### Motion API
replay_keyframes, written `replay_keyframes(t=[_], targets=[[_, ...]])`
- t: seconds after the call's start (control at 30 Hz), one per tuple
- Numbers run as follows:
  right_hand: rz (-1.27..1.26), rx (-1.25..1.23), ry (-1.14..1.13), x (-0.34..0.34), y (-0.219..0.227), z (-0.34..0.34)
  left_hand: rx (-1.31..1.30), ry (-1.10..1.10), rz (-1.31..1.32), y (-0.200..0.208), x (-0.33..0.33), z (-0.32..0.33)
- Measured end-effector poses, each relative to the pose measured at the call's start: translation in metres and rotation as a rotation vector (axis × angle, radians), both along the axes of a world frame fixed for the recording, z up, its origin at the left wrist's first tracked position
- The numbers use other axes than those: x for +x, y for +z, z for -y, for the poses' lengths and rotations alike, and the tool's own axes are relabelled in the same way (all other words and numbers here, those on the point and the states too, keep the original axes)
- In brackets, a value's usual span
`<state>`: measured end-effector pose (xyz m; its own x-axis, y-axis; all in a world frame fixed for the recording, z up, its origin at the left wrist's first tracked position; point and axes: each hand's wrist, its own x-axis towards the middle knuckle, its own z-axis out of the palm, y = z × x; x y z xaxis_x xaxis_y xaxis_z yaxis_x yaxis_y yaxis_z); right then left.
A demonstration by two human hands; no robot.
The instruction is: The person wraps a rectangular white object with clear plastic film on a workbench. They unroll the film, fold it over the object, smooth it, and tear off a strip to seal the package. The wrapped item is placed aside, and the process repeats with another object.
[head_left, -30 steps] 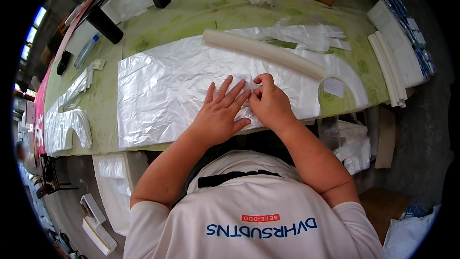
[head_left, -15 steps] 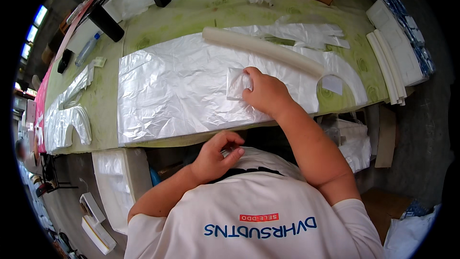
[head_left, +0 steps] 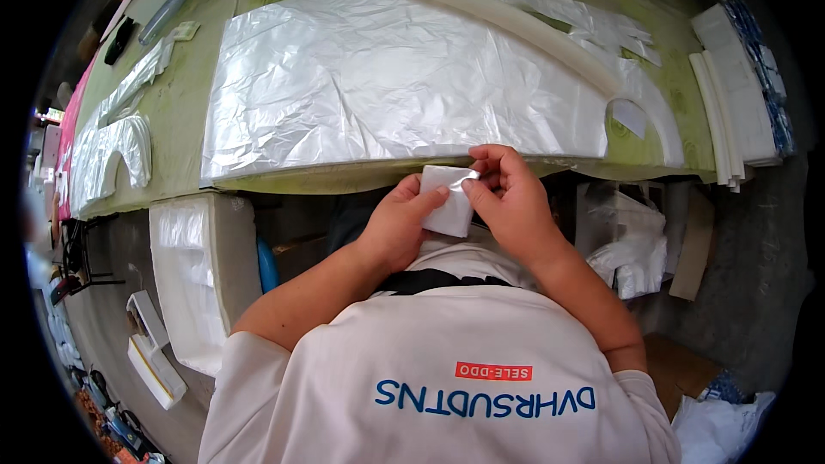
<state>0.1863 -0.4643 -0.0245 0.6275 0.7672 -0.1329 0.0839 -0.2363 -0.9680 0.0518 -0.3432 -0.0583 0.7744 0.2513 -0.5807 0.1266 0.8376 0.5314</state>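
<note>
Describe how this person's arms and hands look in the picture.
The pale, plain sleeves are short, leaving the forearms uncovered. The left hand and right hand are bare: no gloves, and no watch, bracelet or ring shows.

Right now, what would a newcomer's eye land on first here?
Probably the big sheet of shiny plastic film spread across the green table, with a long pale roll slanting over its far right part. Nearer the body, the left hand grips a small white packet, the right hand at its upper right corner.
</note>
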Motion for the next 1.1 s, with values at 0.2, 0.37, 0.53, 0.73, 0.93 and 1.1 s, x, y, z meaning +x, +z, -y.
replay_keyframes(t=[0.2,0.37,0.53,0.73,0.93,1.1], targets=[[-0.065,0.099,-0.018,-0.010,-0.024,-0.001,0.472,0.179,-0.008,0.000,-0.027,0.007],[-0.077,0.186,0.026,-0.028,-0.026,-0.007,0.553,0.036,0.037,-0.012,-0.054,0.007],[-0.125,0.159,0.133,-0.042,-0.029,-0.014,0.721,0.095,-0.072,-0.012,-0.092,-0.006],[-0.164,0.121,0.100,-0.036,-0.037,-0.008,0.950,0.652,-0.256,-0.004,-0.238,-0.109],[-0.232,0.094,0.188,-0.037,-0.038,-0.011,1.239,0.910,-1.164,-0.017,-0.437,-0.202],[-0.250,0.045,0.265,-0.042,-0.042,-0.020,1.225,0.627,-1.313,-0.051,-0.463,-0.223]])
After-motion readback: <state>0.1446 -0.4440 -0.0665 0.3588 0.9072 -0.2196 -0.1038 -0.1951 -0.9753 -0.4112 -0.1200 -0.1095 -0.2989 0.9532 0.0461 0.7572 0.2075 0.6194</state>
